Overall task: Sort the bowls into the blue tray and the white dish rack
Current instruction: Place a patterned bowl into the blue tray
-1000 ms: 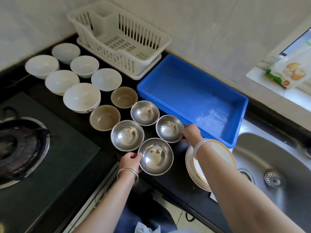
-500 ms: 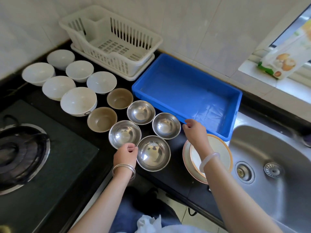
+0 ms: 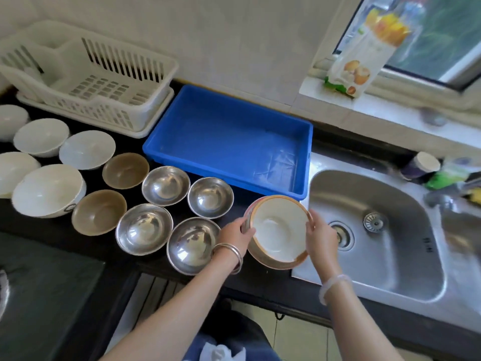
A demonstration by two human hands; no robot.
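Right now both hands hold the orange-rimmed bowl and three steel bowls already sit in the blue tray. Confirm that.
Not quite. The head view shows the blue tray with nothing in it. Both the left hand and right hand do hold the orange-rimmed bowl.

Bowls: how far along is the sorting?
Nothing sorted yet: blue tray and white dish rack hold no bowls. In hand: left hand and right hand grip the orange-rimmed bowl. Left: four steel bowls, two brown bowls, the white bowls.
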